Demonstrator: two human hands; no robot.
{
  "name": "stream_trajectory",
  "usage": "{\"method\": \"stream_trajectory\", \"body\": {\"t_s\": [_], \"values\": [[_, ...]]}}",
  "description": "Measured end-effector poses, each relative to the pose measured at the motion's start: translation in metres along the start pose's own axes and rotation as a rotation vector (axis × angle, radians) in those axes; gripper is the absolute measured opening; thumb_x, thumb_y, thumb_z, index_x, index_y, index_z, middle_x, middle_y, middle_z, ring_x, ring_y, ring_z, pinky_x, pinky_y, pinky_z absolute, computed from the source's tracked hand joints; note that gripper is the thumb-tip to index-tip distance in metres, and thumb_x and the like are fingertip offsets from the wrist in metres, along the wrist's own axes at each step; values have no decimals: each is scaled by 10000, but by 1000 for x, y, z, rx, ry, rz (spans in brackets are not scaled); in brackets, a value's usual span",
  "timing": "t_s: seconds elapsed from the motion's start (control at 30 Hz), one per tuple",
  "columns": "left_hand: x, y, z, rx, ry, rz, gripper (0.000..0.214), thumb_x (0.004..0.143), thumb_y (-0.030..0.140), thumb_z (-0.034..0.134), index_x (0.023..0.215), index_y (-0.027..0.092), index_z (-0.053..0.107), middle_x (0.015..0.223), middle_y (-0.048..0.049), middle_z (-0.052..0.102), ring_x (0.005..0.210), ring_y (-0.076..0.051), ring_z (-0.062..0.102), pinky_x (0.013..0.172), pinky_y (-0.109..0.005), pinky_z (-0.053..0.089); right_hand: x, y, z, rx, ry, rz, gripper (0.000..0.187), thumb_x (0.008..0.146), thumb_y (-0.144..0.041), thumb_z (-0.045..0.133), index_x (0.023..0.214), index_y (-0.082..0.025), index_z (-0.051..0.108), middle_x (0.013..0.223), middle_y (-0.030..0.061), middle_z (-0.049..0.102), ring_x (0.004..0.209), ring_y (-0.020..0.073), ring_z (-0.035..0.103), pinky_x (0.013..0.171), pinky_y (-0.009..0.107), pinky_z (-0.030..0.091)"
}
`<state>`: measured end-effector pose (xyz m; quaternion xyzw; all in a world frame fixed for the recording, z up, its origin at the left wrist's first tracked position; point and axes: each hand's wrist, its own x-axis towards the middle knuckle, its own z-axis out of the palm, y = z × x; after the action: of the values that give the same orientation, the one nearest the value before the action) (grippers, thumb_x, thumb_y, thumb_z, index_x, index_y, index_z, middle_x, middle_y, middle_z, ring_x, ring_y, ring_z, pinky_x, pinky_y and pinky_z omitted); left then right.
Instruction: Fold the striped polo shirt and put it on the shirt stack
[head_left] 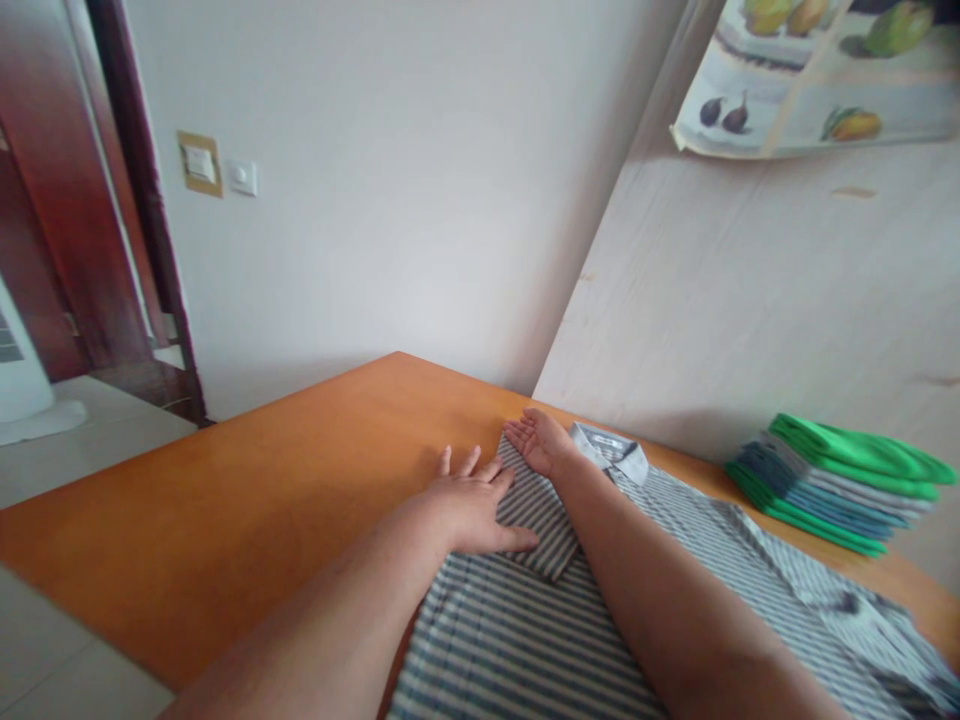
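A grey-and-white striped collared shirt lies spread on the orange tabletop, its pale collar toward the wall. Its left sleeve is folded inward over the body. My left hand rests flat with fingers spread, the thumb and fingertips on the outer edge of that sleeve. Beyond it, my right hand touches the sleeve's far end beside the collar, fingers stretched out and palm turned to the left. My right forearm passes above the shirt and covers part of its front. Neither hand grips the cloth.
On the right by the wall stands a stack of folded green, grey and blue clothes. The orange table meets the wall at its back corner. Fruit pictures hang above. Light switches and a dark red door are left.
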<state>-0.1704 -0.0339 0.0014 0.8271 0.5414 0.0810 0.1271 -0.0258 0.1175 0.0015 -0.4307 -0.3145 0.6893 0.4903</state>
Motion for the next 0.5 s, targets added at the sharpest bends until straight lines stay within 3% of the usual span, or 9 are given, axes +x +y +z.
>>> {"method": "stream_trajectory", "body": {"t_s": [0.1, 0.3, 0.5], "values": [[1, -3, -3, 1, 32, -16, 1083, 702, 941, 251, 1540, 256, 282, 1631, -97, 163, 1492, -405, 27, 1120, -708, -43, -6, -5, 0, 5, -19, -6, 181, 963, -293, 487, 1093, -166, 497, 1024, 124, 609, 908, 162, 667, 671, 225, 598], [2, -13, -9, 10, 81, -125, 849, 855, 791, 228, 1533, 282, 289, 1616, -80, 239, 1496, -379, 64, 1119, -712, -22, -16, -10, 6, -6, -120, 23, 304, 962, -372, 494, 1169, -151, 468, 1067, 153, 618, 909, 203, 686, 685, 309, 619], [2, -19, -11, 52, 10, -197, 1040, 739, 815, 452, 1560, 222, 217, 1632, -105, 131, 1495, -380, -36, 1135, -682, -38, -15, 6, 10, -75, -85, 68, 265, 961, -280, 506, 1198, -164, 473, 1019, 122, 624, 864, 169, 688, 642, 246, 610]]}}
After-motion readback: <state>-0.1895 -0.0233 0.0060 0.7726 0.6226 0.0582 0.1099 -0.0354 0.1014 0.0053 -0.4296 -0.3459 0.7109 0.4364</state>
